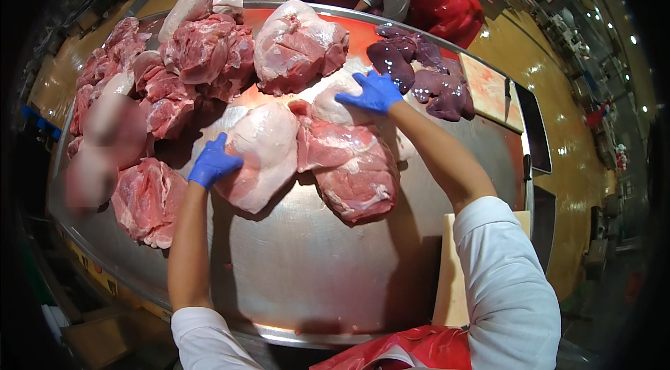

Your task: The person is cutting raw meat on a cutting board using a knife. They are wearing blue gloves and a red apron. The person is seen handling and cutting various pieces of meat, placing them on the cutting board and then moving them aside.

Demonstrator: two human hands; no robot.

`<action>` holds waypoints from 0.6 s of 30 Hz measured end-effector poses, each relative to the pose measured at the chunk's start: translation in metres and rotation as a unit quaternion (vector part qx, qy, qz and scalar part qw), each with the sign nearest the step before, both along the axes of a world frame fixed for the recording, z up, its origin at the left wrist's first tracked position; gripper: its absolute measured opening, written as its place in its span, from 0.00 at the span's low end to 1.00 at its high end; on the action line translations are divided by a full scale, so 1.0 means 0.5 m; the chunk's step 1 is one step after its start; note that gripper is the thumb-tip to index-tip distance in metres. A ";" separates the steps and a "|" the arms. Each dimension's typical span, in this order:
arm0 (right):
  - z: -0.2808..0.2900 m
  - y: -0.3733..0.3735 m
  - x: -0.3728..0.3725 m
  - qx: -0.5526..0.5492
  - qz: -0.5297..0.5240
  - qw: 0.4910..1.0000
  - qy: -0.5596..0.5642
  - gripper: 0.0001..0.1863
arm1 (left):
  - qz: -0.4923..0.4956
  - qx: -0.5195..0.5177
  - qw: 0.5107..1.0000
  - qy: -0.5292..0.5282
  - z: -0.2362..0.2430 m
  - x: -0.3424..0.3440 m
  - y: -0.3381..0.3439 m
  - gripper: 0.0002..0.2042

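My left hand (215,162), in a blue glove, holds the left edge of a pale, skin-on cut of pork (264,146), thumb on top; its other fingers are partly hidden. My right hand (371,93), also gloved in blue, lies with fingers spread on another skin-on piece of pork (333,101). Nearer me, against that piece, rests a red cut of pork (356,178) with its flesh side up. Beyond my hands sits a large skin-on pork cut (296,49).
A pile of pork cuts (202,49) covers the steel table's (300,272) left side, with another cut (148,199) nearer me. Dark livers (426,73) lie at the far right beside a cutting board (488,91) with a knife (507,94). A person in a red apron (443,10) bends beyond the table.
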State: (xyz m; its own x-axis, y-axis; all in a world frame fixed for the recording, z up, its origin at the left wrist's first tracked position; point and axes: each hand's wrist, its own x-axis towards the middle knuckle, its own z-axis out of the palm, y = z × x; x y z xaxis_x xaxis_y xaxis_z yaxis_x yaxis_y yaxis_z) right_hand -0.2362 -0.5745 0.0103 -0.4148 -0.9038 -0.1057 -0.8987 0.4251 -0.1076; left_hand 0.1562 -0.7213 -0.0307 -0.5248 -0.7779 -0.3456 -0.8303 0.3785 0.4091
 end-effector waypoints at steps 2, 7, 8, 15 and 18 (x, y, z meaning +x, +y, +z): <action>0.003 0.053 0.014 0.016 -0.007 1.000 0.003 0.54 | -0.019 0.006 1.000 0.006 -0.010 0.008 0.043 0.50; 0.027 0.209 0.078 0.023 0.004 1.000 -0.004 0.51 | -0.115 0.076 0.990 0.011 0.001 0.094 0.185 0.47; 0.035 0.242 0.096 0.012 0.011 1.000 -0.008 0.50 | -0.140 0.106 0.984 0.019 0.004 0.124 0.205 0.46; 0.015 0.416 0.192 0.002 0.099 0.995 0.023 0.49 | 0.011 0.032 0.982 0.185 0.135 0.299 0.108 0.28; 0.030 0.412 0.250 -0.005 0.223 0.974 0.029 0.49 | 0.152 -0.301 0.938 -0.085 0.051 0.532 -0.095 0.40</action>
State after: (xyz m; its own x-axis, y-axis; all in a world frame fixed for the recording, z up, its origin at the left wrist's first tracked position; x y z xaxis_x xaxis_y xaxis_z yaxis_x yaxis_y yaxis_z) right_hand -0.1112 -0.3686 0.0255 0.0151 -0.9963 -0.0850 -0.9985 -0.0105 -0.0537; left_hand 0.4223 -0.7688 -0.0053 -0.2240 -0.9636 0.1458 -0.9711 0.2333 0.0497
